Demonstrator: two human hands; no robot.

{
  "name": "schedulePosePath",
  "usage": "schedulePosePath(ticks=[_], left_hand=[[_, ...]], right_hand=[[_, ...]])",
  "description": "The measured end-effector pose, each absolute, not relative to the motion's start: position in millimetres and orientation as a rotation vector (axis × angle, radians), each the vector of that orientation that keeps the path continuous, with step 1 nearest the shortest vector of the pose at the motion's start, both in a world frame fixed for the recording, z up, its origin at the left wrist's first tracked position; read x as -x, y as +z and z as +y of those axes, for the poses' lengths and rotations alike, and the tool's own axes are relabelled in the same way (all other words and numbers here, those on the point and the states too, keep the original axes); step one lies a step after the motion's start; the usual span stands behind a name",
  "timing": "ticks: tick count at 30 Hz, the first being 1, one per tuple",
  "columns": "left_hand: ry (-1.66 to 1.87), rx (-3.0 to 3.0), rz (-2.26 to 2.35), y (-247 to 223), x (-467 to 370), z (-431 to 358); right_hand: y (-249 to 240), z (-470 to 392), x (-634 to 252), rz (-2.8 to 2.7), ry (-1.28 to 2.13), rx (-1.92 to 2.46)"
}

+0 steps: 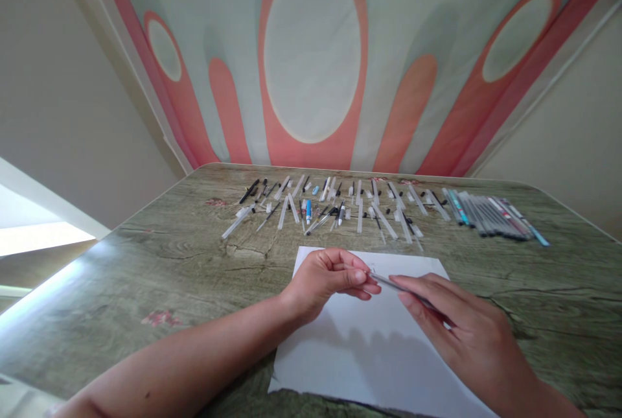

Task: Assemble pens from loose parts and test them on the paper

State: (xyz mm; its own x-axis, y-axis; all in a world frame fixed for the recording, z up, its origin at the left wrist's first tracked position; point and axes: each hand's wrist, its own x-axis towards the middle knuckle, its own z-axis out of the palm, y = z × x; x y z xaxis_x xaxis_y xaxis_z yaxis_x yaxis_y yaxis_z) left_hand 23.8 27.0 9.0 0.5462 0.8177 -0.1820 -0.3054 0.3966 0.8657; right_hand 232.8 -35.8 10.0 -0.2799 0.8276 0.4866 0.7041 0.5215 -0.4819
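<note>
Above a white sheet of paper (359,366), both hands hold one thin grey pen (385,281). My left hand (335,275) pinches its far tip between thumb and fingers. The fingers and thumb of my right hand (457,314) are closed round the rear part, which points toward the lower right. Whether the tip in my left fingers is a separate small part is too small to tell. The paper lies flat on the wood-patterned table, with the shadow of the hands on it.
Scattered behind the paper are several clear pen barrels (238,221), refills and small caps, with a blue pen part (308,211) among them. A row of assembled pens (486,214) lies at the back right. A patterned cloth (311,48) hangs behind the table (204,275).
</note>
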Motion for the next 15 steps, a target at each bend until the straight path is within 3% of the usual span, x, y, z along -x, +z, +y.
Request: schedulePosePath(ticks=[15], left_hand=[[0.804,-0.913,0.688,5.9,-24.2,26.7]], right_hand=[[8.6,-35.1,-232.8,-2.065,0.218,1.242]])
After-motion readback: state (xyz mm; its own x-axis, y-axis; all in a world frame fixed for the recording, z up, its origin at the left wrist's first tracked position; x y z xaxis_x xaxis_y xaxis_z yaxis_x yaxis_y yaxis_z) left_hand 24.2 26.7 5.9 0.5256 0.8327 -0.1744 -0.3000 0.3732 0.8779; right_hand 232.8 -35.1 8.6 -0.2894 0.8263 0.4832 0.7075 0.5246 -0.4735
